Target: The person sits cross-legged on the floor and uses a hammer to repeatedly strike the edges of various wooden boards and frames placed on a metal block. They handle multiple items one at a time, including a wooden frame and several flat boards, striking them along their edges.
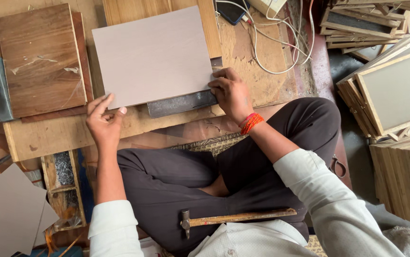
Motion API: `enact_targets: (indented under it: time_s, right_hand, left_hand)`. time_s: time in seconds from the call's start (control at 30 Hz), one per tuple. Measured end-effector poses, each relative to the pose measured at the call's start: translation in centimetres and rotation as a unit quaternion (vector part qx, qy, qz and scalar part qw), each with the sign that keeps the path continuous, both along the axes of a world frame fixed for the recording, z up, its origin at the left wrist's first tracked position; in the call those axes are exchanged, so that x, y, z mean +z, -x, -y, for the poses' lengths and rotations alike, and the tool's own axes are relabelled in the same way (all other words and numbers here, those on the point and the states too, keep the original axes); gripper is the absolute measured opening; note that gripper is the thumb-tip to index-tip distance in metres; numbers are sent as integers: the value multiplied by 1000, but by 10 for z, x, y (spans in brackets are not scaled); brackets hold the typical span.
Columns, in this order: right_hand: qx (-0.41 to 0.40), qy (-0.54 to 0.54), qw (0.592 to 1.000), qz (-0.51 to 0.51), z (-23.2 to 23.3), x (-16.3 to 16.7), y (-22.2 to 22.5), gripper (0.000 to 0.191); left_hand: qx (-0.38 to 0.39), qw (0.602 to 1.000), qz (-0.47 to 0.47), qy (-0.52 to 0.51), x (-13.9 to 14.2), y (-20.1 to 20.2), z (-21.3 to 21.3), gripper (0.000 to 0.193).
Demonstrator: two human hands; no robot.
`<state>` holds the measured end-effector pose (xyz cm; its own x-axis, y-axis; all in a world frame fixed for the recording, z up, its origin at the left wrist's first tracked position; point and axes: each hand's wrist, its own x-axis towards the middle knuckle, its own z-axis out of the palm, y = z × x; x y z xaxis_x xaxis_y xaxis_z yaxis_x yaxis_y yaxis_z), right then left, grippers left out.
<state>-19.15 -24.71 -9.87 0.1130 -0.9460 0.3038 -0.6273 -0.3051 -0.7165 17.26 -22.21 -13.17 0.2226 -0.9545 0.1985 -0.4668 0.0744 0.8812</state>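
**Pale board held flat on the workboard, both hands at its near edge**

I sit cross-legged on the floor with a wide, worn plywood workboard (62,133) in front of my knees. On it lies a flat, pale grey-beige rectangular board (153,56), slightly rotated so its near edge runs from lower left to upper right.

My left hand (104,121) is at the board's near left corner: fingers spread and extended, fingertips touching the edge, not closed around anything. My right hand (231,93) is at the near right corner, fingers curled and pressing down where the pale board meets a dark grey flat metal bar (181,103). The bar lies under the board's near edge and projects just beyond it. Whether the right fingers pinch the board or only press on it, I cannot tell.

An orange thread band (251,122) sits on my right wrist.

A brown wood-grain laminate panel (40,59) lies on the workboard to the left, just beside the pale board. A wooden-handled hammer (236,218) rests across my lap. White cables (281,43) trail over the workboard's far right end. Stacked wooden frames (390,90) stand to my right.
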Motion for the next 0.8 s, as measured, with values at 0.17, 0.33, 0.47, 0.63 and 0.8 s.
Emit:
enact_targets:
  time_s: [0.17,0.33,0.47,0.63,0.8]
  right_hand:
    - [-11,-18,999,35,2,-11,-2,16]
    - [-26,-38,993,109,3,-16,-6,16]
    - [-40,-43,991,116,3,-16,-9,18]
    - [-23,9,999,35,-3,-13,-12,19]
    - [12,-8,998,62,-19,7,-25,20]
  left_hand:
    - [3,999,33,9,-4,-4,-1,39]
    - [2,1000,0,21,-4,-3,0,36]
    - [-1,999,33,31,-5,-8,-1,36]
    - [13,997,54,54,-12,-12,-2,32]
    - [58,950,-285,114,4,-15,2,29]
